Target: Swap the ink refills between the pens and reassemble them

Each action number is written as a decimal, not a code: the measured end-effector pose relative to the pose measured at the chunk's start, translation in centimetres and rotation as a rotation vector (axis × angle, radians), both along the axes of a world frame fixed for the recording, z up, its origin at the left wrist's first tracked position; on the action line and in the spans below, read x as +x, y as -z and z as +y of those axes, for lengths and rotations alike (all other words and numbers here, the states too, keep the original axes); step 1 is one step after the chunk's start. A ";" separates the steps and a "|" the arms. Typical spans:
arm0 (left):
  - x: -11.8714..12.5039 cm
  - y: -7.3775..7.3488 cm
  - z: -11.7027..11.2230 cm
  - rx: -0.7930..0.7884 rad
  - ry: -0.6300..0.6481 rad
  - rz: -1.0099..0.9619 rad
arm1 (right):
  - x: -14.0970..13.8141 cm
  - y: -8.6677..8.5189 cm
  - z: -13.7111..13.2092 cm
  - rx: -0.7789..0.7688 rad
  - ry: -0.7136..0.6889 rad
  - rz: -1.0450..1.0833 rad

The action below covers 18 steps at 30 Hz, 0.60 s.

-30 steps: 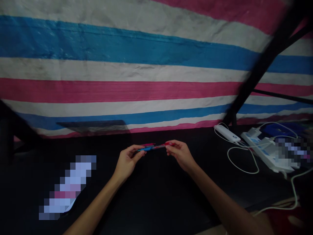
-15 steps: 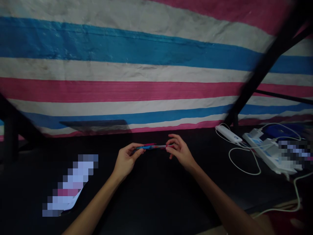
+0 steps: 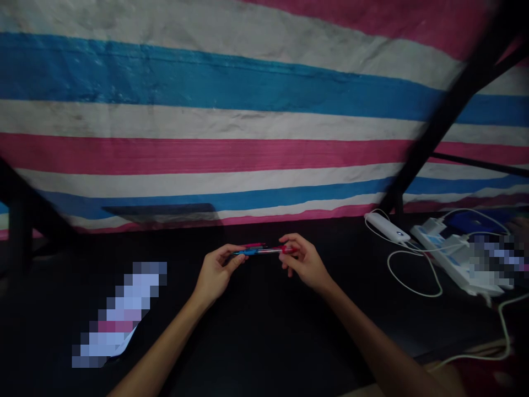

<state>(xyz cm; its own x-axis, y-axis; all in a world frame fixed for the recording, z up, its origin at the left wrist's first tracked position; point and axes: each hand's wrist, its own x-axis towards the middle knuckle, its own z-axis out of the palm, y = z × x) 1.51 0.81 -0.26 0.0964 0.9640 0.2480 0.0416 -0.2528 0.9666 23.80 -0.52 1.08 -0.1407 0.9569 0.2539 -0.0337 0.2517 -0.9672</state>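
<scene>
Over a dark table (image 3: 264, 331), my left hand (image 3: 215, 271) and my right hand (image 3: 303, 262) hold a small bunch of pens (image 3: 264, 251) between them, lying level. The pens show red, blue and clear parts. My left hand pinches the blue end with thumb and fingers. At the red end, the fingers of my right hand are curled round the pens. How many pens there are is not clear in the dim light.
A striped tarp (image 3: 231, 121) in pink, white and blue hangs behind the table. At the right lie a white power bank (image 3: 387, 227), a white power strip (image 3: 450, 251) and looping white cables (image 3: 413, 275). A black metal bar (image 3: 446, 110) slants down there. A blurred patch lies front left.
My right hand's fingers spread briefly half a second ago and have closed again on the red end. The pens stay almost in place. The view has shifted slightly.
</scene>
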 end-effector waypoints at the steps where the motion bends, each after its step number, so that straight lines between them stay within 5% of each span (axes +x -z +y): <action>1: 0.0 0.0 0.0 0.003 0.001 0.000 | 0.0 0.0 0.0 -0.005 -0.001 -0.023; 6: 0.0 0.0 0.0 0.012 0.018 -0.010 | -0.1 0.4 0.2 -0.118 0.025 -0.137; 12: 0.2 -0.1 -0.1 0.016 0.011 0.006 | 0.2 0.2 0.3 0.019 -0.008 -0.013; 18: 0.3 0.1 -0.1 0.015 0.025 -0.014 | 0.0 0.1 0.1 -0.035 -0.005 -0.054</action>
<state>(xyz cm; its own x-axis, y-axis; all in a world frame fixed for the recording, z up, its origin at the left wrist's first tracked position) 1.86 0.71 -0.39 0.1166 0.9574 0.2642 0.0216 -0.2684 0.9631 23.79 -0.40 0.98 -0.1578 0.9644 0.2123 0.0182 0.2178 -0.9758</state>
